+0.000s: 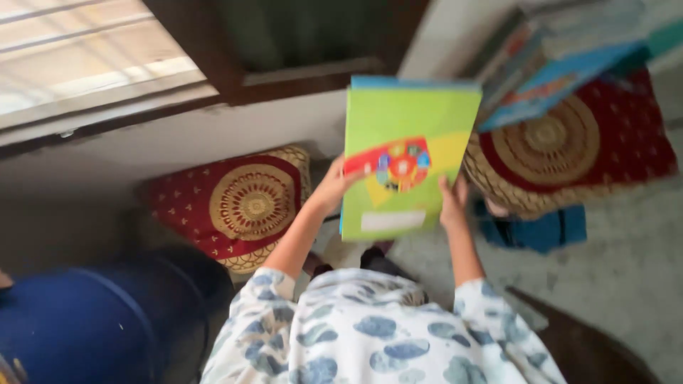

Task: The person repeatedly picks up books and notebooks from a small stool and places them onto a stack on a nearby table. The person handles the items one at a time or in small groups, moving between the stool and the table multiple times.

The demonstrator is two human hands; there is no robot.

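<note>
Both hands, left hand (333,188) and right hand (453,203), grip the side edges of an upright green book (408,153); its cover bears a red-and-yellow swirl and a pale label strip near the bottom; right of it, stacked books (551,67) are blurred, cut off by the frame; a red-and-gold cushion (238,203) lies left.

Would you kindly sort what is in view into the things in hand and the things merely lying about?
In hand:
- green book, held up at both side edges
- left hand
- right hand

Lying about:
- red and gold cushion, lower left
- second red and gold cushion, right
- stack of books on it
- blue cloth
- blue container
</note>
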